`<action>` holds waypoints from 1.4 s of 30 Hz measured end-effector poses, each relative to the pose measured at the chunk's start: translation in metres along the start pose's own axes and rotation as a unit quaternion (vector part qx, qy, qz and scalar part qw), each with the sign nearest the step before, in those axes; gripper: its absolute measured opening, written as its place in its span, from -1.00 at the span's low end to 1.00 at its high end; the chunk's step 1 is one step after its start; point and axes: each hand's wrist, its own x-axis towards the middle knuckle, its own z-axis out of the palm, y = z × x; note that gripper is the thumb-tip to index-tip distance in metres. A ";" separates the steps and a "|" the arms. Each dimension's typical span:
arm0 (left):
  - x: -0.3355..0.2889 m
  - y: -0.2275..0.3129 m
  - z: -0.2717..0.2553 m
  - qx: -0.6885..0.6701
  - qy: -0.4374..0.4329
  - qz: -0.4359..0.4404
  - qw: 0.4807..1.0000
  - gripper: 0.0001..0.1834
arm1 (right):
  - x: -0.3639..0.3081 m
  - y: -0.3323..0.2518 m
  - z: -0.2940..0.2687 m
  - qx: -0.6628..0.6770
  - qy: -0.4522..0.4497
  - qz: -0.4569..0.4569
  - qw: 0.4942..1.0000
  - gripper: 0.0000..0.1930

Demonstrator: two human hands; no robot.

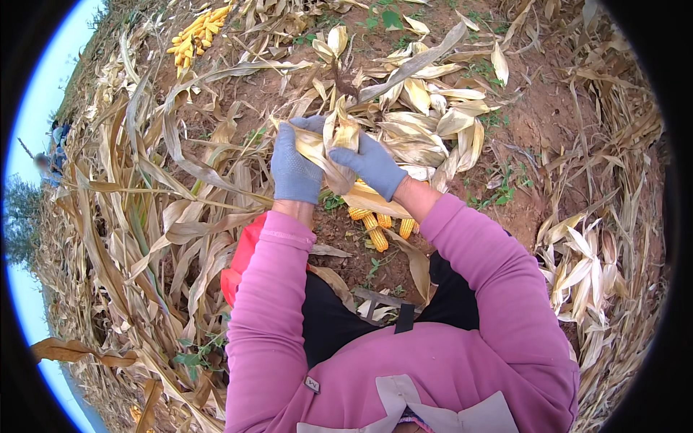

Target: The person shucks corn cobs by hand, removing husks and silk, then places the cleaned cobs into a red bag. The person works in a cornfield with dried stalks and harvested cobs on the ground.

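Note:
Both of my hands wear grey-blue gloves and meet at an ear of corn (345, 133) wrapped in dry, pale husk. My left hand (297, 160) is closed on a husk leaf (312, 148) that spreads away from the ear's left side. My right hand (369, 164) wraps round the ear from the right, its thumb lying across the husk. Any bare kernels on this ear are hidden. Just below my hands, several husked yellow corn cobs (375, 234) lie on the soil, partly covered by a loose husk and my right sleeve.
Loose husks (433, 123) are heaped beyond my right hand. A pile of yellow cobs (198, 36) lies at the far left. Dry corn stalks (108, 238) cover the left side, with more along the right. Something red (245, 252) sits beside my left forearm. Another person (54, 162) is at the far left edge.

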 end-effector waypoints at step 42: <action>-0.001 -0.019 -0.007 0.444 -0.005 0.016 0.896 -0.81 | 0.000 -0.001 -0.011 -0.202 0.065 -0.044 0.976 -0.30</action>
